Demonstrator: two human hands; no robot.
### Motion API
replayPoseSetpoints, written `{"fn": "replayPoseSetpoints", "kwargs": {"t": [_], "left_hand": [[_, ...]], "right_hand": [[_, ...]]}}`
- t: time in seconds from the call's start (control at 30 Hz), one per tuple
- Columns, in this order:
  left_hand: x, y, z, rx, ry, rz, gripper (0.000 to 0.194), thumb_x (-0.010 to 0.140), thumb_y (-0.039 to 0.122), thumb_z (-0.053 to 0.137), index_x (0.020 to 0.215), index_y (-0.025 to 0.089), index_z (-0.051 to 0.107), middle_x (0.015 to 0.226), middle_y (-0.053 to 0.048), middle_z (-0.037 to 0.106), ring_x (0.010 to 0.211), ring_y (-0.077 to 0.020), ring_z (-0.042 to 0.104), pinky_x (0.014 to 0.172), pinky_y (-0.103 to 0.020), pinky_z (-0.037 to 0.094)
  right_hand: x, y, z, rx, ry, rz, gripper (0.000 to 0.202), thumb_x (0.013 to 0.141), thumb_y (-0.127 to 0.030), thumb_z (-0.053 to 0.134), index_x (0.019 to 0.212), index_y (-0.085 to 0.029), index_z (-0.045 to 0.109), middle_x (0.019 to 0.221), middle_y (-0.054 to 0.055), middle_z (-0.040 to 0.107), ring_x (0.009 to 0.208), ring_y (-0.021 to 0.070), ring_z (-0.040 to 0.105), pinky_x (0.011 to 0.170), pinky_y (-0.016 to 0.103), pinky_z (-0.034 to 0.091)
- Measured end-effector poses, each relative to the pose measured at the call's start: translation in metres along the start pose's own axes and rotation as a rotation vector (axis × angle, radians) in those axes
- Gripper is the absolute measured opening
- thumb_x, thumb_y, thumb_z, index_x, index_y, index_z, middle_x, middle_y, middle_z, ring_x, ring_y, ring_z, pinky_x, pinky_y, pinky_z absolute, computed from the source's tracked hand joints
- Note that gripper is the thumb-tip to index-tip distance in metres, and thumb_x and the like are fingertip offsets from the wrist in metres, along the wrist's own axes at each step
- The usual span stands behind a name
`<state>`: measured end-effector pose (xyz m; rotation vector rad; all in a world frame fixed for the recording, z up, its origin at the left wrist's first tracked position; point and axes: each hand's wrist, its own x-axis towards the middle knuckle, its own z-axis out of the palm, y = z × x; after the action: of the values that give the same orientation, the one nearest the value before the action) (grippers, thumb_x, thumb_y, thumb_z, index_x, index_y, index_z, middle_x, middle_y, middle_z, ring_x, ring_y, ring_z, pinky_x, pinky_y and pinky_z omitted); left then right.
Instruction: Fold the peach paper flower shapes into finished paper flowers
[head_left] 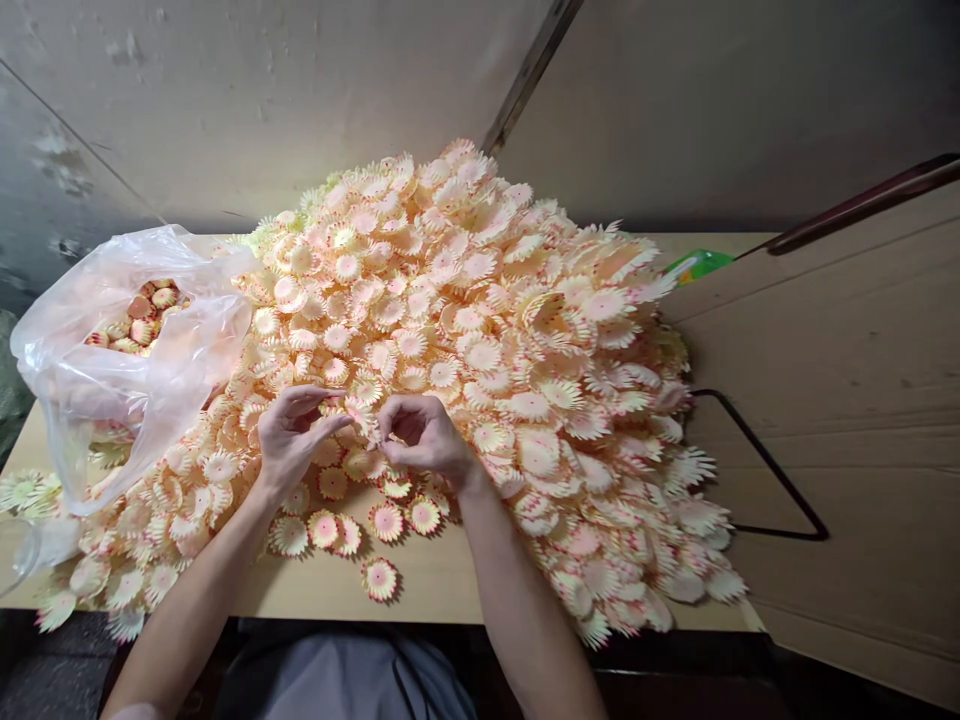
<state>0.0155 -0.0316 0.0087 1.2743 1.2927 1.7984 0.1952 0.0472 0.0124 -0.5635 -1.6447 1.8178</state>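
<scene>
Above the near part of a big pile of cream and pink artificial flower petal discs (480,350), both of my hands come close together. My left hand (294,430) has its thumb and fingers bent toward each other, with the tips at the left side of a small pink-edged petal disc (362,415). On the other side, my right hand (426,437) is curled into a pinch, thumb and forefinger meeting at the disc's right edge. The fingers partly cover what they grip. Several loose discs with red-tipped edges, one a single petal disc (380,579), lie on the table below my hands.
A translucent plastic bag (142,390) holding smaller red-edged pieces lies at the left. Beside it, a clear cup-like container (19,555) sits at the table edge. Cardboard (847,450) with a black bent rod (765,450) stands right. A green packet (701,265) lies behind the pile.
</scene>
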Motion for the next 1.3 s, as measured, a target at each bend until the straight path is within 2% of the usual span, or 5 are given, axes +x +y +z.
{"fn": "replayPoseSetpoints", "kwargs": {"t": [0.47, 0.6, 0.9, 1.13, 1.3], "left_hand": [[-0.004, -0.004, 0.003, 0.041, 0.04, -0.075, 0.035, 0.071, 0.024, 0.085, 0.098, 0.017, 0.065, 0.095, -0.006, 0.077, 0.087, -0.0177, 0.076, 0.074, -0.026, 0.065], [0.007, -0.008, -0.007, 0.117, 0.221, -0.03, 0.03, 0.074, 0.026, 0.083, 0.096, 0.017, 0.065, 0.097, -0.005, 0.077, 0.088, -0.016, 0.076, 0.076, -0.024, 0.064], [0.002, -0.012, -0.004, -0.04, -0.104, -0.019, 0.035, 0.079, 0.024, 0.079, 0.108, 0.018, 0.06, 0.115, -0.011, 0.072, 0.112, -0.0227, 0.071, 0.079, -0.028, 0.066], [0.0, -0.013, -0.008, 0.011, -0.213, -0.019, 0.034, 0.081, 0.025, 0.077, 0.11, 0.017, 0.062, 0.115, -0.013, 0.072, 0.106, -0.0212, 0.073, 0.082, -0.028, 0.065], [0.0, -0.013, -0.008, 0.069, -0.246, -0.001, 0.031, 0.083, 0.025, 0.076, 0.11, 0.018, 0.064, 0.114, -0.011, 0.073, 0.106, -0.0206, 0.073, 0.087, -0.028, 0.063]], "right_hand": [[-0.005, -0.001, -0.004, 0.04, -0.221, 0.046, 0.008, 0.062, -0.011, 0.069, 0.064, -0.017, 0.063, 0.061, -0.001, 0.062, 0.053, 0.0104, 0.056, 0.052, 0.022, 0.044], [-0.007, -0.007, -0.001, 0.081, -0.361, 0.063, 0.011, 0.064, -0.021, 0.076, 0.063, -0.017, 0.066, 0.061, 0.001, 0.066, 0.053, 0.011, 0.058, 0.052, 0.022, 0.046], [0.01, 0.005, -0.008, 0.132, 0.481, -0.012, 0.036, 0.072, -0.051, 0.081, 0.075, -0.02, 0.063, 0.041, -0.007, 0.053, 0.029, 0.006, 0.037, 0.031, 0.02, 0.028], [0.009, 0.004, 0.004, 0.07, 0.249, 0.017, 0.034, 0.057, -0.036, 0.092, 0.075, -0.019, 0.069, 0.07, 0.0, 0.071, 0.059, 0.0134, 0.065, 0.059, 0.027, 0.057], [0.009, 0.008, 0.006, 0.025, 0.242, 0.032, 0.025, 0.065, -0.033, 0.088, 0.081, -0.02, 0.074, 0.078, 0.002, 0.075, 0.071, 0.0143, 0.069, 0.072, 0.029, 0.058]]}}
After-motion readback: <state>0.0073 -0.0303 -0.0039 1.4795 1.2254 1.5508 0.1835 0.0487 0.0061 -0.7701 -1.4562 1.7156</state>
